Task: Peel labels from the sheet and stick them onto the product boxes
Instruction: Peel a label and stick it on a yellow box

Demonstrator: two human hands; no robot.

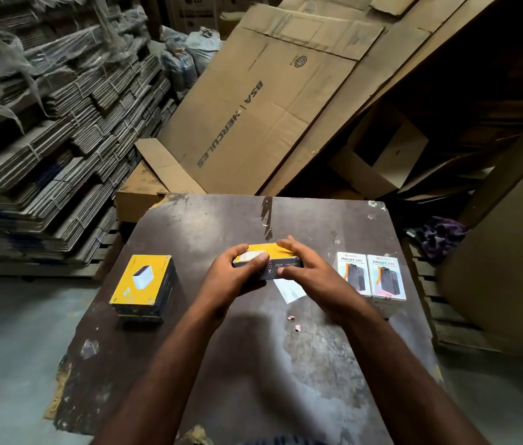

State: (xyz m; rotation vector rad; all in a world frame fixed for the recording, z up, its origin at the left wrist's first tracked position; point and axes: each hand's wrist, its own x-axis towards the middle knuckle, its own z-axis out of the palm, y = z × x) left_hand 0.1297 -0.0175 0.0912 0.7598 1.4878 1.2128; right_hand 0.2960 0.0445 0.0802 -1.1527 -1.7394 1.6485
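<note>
A yellow-topped box [273, 251] is held over the middle of the table [253, 364], gripped at both ends. The left hand [231, 279] has its fingers curled beneath and its thumb pressed on a white label [248, 255]. The right hand [310, 273] has its fingers curled over the far edge. A label sheet [290, 293] lies on the table below.

held box [269, 252] — yellow, dark sides | twin boxes [371, 277] — white | table [221, 220] dark brown
</note>
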